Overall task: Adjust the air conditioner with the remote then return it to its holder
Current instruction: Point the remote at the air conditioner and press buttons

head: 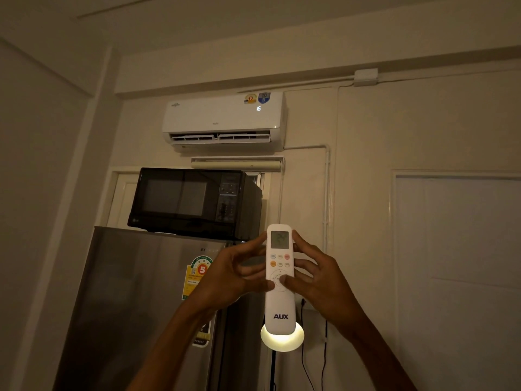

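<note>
Between your two raised hands, the slim white plastic remote with the AUX logo (280,280) stands upright, its small grey screen lit and its top aimed toward the white wall-mounted air conditioner (224,119), whose louvre is open and whose front shows a lit digit. Your left hand (228,280) cradles the remote's left edge with the fingers curled loosely behind it, while your right hand (318,283) wraps the right edge and its thumb lies across the round control pad. I judge that you are at the adjusting step, and no holder is in view.

Neither grip looks firm: both pinch the edges of a smooth case, so pressing hard with that thumb could tip the remote out of your palms. The thumb also covers much of the pad, so a wrong button is likely. Below, the black microwave oven (194,203) sits on the steel-grey refrigerator (135,306); a dropped remote could strike them or the glowing round lamp (282,341).
</note>
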